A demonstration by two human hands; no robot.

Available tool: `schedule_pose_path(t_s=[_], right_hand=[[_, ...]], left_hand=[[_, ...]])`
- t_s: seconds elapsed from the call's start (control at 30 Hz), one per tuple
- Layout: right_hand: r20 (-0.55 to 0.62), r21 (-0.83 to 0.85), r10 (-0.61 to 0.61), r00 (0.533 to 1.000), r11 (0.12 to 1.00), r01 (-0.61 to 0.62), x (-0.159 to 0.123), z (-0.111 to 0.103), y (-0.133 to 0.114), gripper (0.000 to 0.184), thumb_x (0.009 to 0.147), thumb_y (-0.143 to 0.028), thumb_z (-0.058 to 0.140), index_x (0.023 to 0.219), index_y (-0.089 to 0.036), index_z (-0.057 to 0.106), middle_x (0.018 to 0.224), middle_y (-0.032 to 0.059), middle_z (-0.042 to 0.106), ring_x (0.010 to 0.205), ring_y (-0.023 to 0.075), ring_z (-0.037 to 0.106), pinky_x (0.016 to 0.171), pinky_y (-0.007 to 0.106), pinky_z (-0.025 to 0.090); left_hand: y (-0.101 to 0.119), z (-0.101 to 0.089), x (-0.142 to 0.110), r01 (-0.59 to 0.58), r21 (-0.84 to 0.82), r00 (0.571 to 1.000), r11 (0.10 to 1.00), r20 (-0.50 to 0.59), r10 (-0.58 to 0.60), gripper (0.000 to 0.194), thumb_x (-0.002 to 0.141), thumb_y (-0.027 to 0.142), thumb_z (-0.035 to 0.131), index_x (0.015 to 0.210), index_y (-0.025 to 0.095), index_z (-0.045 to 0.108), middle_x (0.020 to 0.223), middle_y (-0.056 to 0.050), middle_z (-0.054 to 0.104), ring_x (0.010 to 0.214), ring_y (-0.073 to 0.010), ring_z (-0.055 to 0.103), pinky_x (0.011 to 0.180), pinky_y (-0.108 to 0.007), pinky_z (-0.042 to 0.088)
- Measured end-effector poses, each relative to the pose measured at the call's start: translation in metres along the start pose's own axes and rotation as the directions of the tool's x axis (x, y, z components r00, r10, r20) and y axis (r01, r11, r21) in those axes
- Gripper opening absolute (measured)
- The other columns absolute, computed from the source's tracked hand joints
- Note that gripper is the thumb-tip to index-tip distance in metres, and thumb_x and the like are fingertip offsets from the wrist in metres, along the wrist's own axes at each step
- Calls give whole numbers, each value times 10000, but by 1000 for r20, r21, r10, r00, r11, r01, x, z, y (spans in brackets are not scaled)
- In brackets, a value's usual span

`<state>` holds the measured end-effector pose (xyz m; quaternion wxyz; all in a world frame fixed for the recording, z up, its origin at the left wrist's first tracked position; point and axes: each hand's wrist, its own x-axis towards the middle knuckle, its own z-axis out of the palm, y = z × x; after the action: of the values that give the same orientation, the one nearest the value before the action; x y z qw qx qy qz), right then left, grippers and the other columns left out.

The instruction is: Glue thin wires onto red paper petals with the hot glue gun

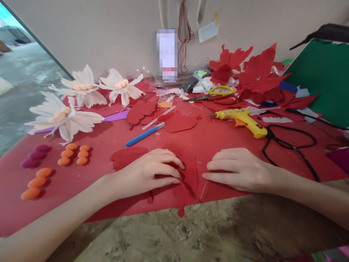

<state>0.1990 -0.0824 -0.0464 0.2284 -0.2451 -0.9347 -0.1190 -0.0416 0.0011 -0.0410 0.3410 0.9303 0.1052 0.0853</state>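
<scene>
Left hand (156, 169) pinches red cutout (187, 187), right hand (242, 169) grip unclear; plastic bag (167, 98) contents indistinct.

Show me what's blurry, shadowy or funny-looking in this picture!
All in the head view: the far floor is blurry; the pale panel is blocky squares; the orange balls cast soft shadows; dark shade sits beneath the left hand; the arms seem stretched.

No lettering or numbers can be read anywhere.
</scene>
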Motion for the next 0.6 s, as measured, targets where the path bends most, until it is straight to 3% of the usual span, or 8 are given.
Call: schedule_pose_path(t_s=[0.27, 0.37, 0.43, 0.5, 0.6], right_hand=[[-84, 99, 41, 996, 995, -33, -3, 0, -10, 243, 890, -110, 369, 790, -171, 581, 713, -6, 649, 609, 84, 514, 588, 224, 421], [-5, 164, 41, 999, 986, -40, -3, -6, -18, 307, 922, -141, 311, 773, -187, 575, 677, -10, 627, 588, 76, 508, 591, 218, 422], [92, 184, 20, 996, 982, -36, -3, -8, -20, 340, 932, -155, 282, 778, -196, 582, 677, -4, 620, 592, 72, 517, 599, 215, 426], [142, 159, -5, 990, 987, -18, -4, -6, -20, 347, 935, -162, 278, 792, -199, 592, 706, 6, 632, 611, 72, 532, 598, 219, 429], [96, 59, -1, 995, 998, -5, -3, -1, -17, 325, 928, -142, 299, 813, -193, 599, 841, 16, 679, 672, 82, 561, 569, 229, 428]], left_hand=[[4, 7, 1, 5, 68, 991, 998, -131, 4, 112, 822, 201, 540, 838, 187, 650, 904, -61, 690, 870, -164, 610, 838, -279, 425], [8, 13, 4, 17, 176, 992, 984, -129, 6, 86, 774, 186, 549, 811, 192, 627, 872, -38, 695, 827, -169, 612, 896, -324, 372], [10, 17, 9, 126, 210, 978, 970, -191, -86, 95, 778, 208, 521, 777, 199, 615, 828, -27, 695, 784, -174, 610, 855, -324, 385], [11, 19, 13, 292, 167, 924, 942, -305, -233, 127, 800, 258, 492, 773, 201, 602, 802, -26, 684, 759, -180, 607, 766, -296, 421], [11, 18, 21, 462, 34, 801, 886, -445, -400, 156, 789, 326, 518, 834, 195, 588, 843, -32, 664, 782, -195, 605, 724, -278, 448]])
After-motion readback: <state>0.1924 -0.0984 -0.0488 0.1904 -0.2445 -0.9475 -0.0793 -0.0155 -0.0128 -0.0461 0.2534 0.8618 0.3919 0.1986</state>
